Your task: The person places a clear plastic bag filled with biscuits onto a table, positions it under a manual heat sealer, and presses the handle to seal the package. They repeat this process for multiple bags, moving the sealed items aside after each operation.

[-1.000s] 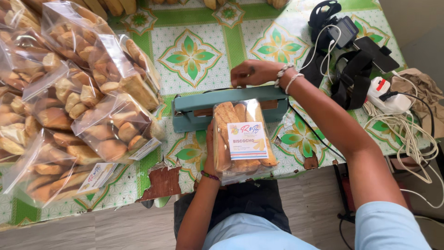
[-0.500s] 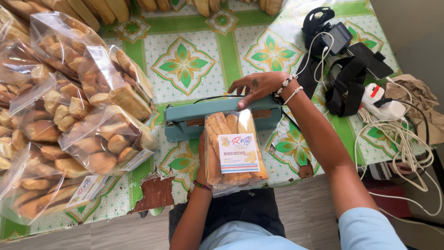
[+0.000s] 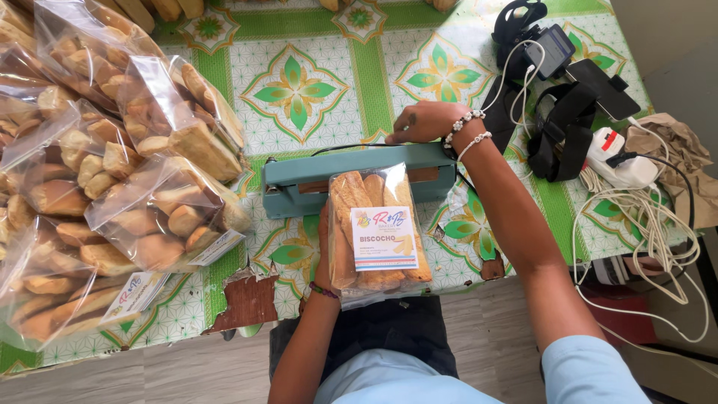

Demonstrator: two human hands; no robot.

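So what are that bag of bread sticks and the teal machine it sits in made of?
The bag of bread sticks looks like thin clear plastic film: glossy, crinkled, contents visible through it, with a paper-like label. The teal machine seems painted metal or hard plastic, smooth and matte; which one is unclear. The right hand presses its bar.

your right hand (image 3: 422, 121) carries two bracelets of pale beads at the wrist, and a short light-blue sleeve shows at that shoulder. your left hand (image 3: 326, 247) has one thin, many-coloured beaded band on its wrist. you wear dark trousers below the light-blue shirt.
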